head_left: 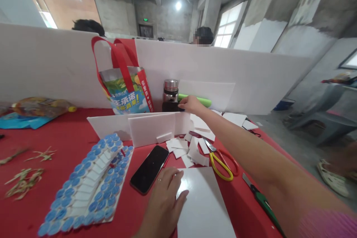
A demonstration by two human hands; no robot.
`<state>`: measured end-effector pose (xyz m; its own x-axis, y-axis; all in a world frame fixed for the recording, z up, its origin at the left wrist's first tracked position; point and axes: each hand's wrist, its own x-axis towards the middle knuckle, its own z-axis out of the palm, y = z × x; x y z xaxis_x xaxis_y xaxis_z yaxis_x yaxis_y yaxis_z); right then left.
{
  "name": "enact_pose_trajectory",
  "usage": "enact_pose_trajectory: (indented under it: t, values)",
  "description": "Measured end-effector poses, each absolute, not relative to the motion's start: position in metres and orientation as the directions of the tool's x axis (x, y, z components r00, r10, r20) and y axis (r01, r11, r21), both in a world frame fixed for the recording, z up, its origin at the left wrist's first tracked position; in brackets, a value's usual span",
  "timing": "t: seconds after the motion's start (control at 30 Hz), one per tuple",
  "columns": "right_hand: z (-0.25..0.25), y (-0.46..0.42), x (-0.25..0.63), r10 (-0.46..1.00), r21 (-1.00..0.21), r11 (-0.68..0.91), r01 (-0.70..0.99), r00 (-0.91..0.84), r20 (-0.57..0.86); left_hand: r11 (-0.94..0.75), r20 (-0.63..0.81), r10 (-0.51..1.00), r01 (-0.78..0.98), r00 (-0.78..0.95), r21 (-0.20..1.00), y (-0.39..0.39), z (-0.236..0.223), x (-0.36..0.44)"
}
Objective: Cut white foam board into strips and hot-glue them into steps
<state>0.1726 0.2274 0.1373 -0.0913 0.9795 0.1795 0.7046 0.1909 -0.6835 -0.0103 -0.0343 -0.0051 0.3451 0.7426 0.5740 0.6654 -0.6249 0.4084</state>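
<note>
My left hand (167, 193) lies on the left edge of a glossy white board (203, 200), fingers loosely spread. Beside it is a black phone (150, 169). My right hand (191, 104) reaches across to the back, its fingers closed at the right edge of a dark flat object (170, 106), whose kind I cannot make out. Just behind stands a glass bottle with a metal lid (171, 88). A green tube (202, 101) lies behind that hand. Folded white foam board (152, 130) stands in front of it.
White board scraps (181, 147), red-and-yellow scissors (221, 165) and a green utility knife (263, 202) lie on the red cloth. A model with blue caps (86, 182) occupies the left, near dried plant pieces (23, 182). A bag (125, 89) stands before a white partition (251, 78).
</note>
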Motion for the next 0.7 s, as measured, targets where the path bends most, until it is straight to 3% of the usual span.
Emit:
enact_pose_trajectory:
  t: [0.17,0.37,0.57,0.7]
  values:
    - [0.122,0.243,0.173,0.981,-0.778,0.181,0.601,-0.168,0.098,-0.656,0.575,0.722,0.643,0.384,0.395,-0.037,-0.007,-0.007]
    - [0.113,0.243,0.167,0.971,-0.871,0.2,0.449,-0.206,0.117,-0.66,0.52,0.735,0.631,0.434,0.406,-0.038,0.001,-0.006]
    - [0.13,0.229,0.166,0.95,-0.888,0.289,0.359,-0.22,0.221,-0.628,0.583,0.731,0.683,0.355,0.373,-0.035,-0.002,-0.01]
    - [0.173,0.216,0.186,0.898,-0.843,0.438,0.313,-0.19,0.397,-0.57,0.62,0.734,0.747,0.277,0.342,-0.031,-0.003,-0.016]
